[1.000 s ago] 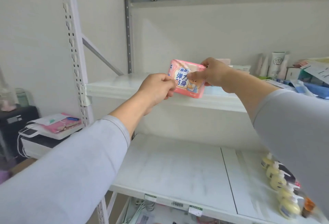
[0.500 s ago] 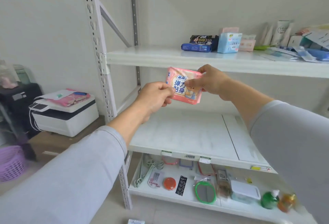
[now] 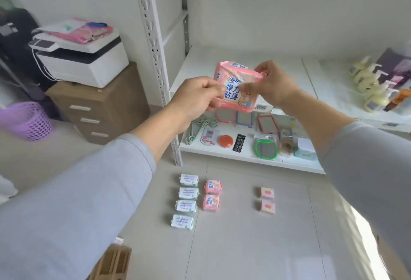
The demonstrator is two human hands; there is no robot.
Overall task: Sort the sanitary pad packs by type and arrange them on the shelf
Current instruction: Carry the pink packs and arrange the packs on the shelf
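A pink sanitary pad pack (image 3: 234,89) with blue lettering is held up in front of the white shelf (image 3: 287,72). My left hand (image 3: 195,99) pinches its left edge and my right hand (image 3: 271,86) pinches its right side. On the floor below lie rows of packs: several pale green packs (image 3: 188,193), two pink packs (image 3: 212,195) like the held one, and two small light-pink packs (image 3: 267,199).
The bottom shelf (image 3: 222,150) holds mirrors, a cord and small items. Yellow pump bottles (image 3: 371,86) stand on the middle shelf at right. A printer (image 3: 84,61) sits on a brown drawer cabinet (image 3: 100,106) at left, beside a purple basket (image 3: 26,121). A wooden rack (image 3: 111,264) lies near my left arm.
My view has tilted down from the upper shelves to the floor, revealing the rows of packs. Both hands still hold the pink pack, now tipped slightly back.
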